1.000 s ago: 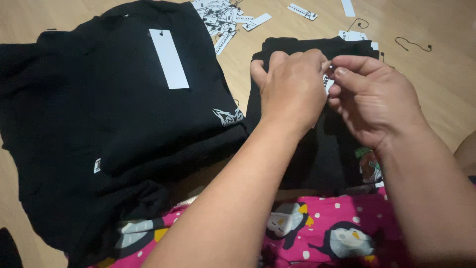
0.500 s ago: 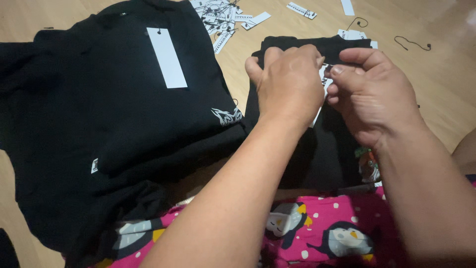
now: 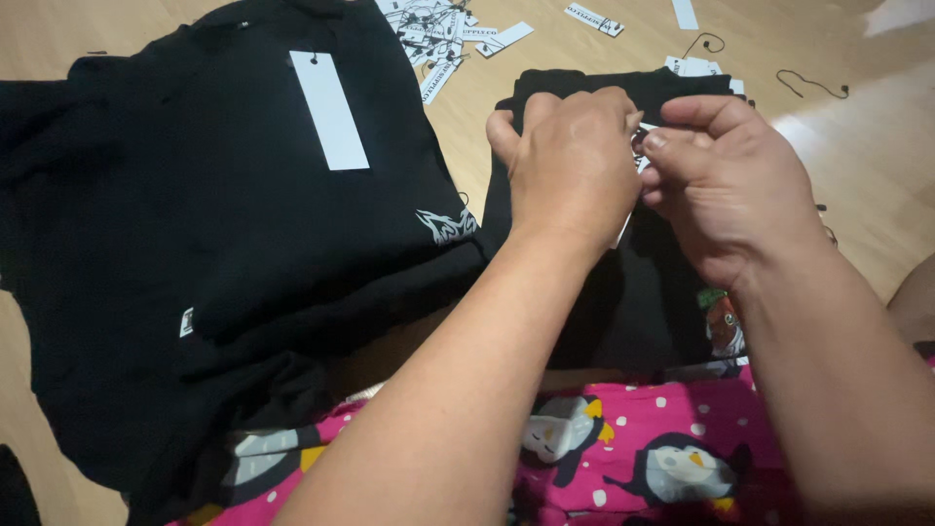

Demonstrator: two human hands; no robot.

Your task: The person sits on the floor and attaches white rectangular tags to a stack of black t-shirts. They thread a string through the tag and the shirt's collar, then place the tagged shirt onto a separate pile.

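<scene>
Small white paper tag [image 3: 638, 146] pinched between fingertips of both hands, just above a folded black garment [image 3: 633, 292] on the wooden floor [image 3: 877, 166]. Left hand [image 3: 570, 161] curled over the tag, knuckles up; right hand [image 3: 726, 185] closed on it from the side. Left of these, a stack of soft black clothes [image 3: 195, 244] with a long white rectangular tag [image 3: 329, 110]. Beyond, scattered paper tags [image 3: 438, 24] and a thin black string [image 3: 810, 83]. Nearest, pink penguin-print fabric [image 3: 643, 438].
</scene>
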